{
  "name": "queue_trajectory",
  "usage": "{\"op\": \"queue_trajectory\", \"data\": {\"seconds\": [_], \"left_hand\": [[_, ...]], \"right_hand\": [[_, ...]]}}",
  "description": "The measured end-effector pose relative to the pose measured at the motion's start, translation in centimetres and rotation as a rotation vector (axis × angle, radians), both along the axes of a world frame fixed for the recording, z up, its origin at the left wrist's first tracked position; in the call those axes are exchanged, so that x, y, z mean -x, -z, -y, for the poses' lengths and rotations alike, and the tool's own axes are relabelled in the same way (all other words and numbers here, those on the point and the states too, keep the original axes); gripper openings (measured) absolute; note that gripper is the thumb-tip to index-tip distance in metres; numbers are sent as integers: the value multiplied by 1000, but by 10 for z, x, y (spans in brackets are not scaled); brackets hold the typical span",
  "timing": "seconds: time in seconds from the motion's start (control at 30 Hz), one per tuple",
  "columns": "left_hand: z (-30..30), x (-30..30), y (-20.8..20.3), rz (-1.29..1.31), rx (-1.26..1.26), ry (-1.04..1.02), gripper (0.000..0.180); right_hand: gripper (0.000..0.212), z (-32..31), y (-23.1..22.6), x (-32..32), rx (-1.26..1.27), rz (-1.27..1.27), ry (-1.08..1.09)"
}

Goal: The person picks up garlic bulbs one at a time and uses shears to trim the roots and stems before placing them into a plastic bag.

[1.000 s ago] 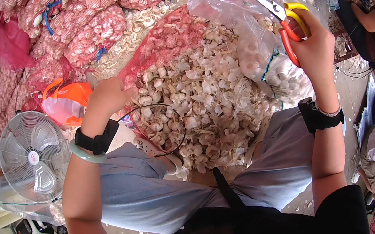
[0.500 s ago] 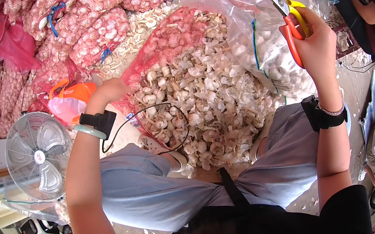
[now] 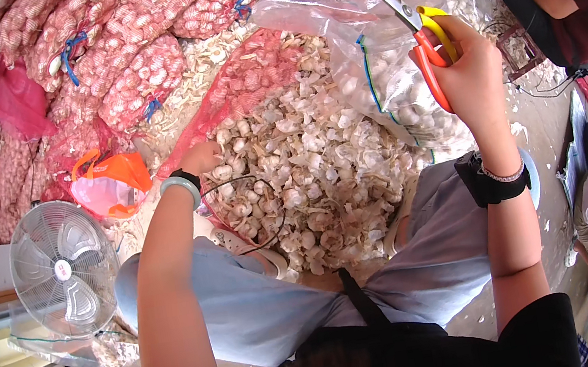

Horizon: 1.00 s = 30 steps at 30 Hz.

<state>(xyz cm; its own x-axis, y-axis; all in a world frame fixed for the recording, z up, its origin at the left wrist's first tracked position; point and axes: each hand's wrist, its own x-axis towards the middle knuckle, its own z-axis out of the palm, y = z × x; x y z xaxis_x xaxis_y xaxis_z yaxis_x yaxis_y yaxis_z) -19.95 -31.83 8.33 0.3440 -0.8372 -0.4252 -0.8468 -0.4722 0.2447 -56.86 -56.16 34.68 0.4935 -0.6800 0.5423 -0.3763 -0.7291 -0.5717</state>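
Observation:
My right hand (image 3: 472,71) is raised at the right, closed around the handles of a pair of scissors (image 3: 388,3). One handle is yellow, the other orange-red, and the long metal blades point up and to the left. At the left edge of a heap of garlic (image 3: 308,173), my left hand (image 3: 201,157) reaches down onto the bulbs; its fingertips are too unclear to show whether they grip one. Whole bulbs and loose papery skins make up the heap, which lies between my legs and partly on a red mesh bag (image 3: 246,76).
Red mesh sacks of garlic (image 3: 146,76) are stacked at the far left. A clear plastic bag of garlic (image 3: 411,96) stands at the right. An orange bag (image 3: 122,176) and a fan (image 3: 63,270) are on the left. A dark cable (image 3: 263,181) loops over the heap. Other people sit at right.
My left hand has come down and toward the right, from near the orange bag to the edge of the garlic heap. The right hand keeps the scissors; the whole view has shifted slightly.

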Motion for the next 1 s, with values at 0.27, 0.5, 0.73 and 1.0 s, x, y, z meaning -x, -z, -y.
{"op": "queue_trajectory", "data": {"seconds": [0.27,0.5,0.73,1.0], "left_hand": [[37,11,81,-40,175,-258,21],[53,43,121,61,204,-446,27],[38,16,124,-18,292,-667,24],[66,29,-5,-1646,497,-851,24]], "right_hand": [[34,15,6,7,23,-11,50],[32,28,13,5,-2,-100,79],[34,14,19,-13,-62,-112,18],[32,-10,49,-25,-65,-171,-192]]}}
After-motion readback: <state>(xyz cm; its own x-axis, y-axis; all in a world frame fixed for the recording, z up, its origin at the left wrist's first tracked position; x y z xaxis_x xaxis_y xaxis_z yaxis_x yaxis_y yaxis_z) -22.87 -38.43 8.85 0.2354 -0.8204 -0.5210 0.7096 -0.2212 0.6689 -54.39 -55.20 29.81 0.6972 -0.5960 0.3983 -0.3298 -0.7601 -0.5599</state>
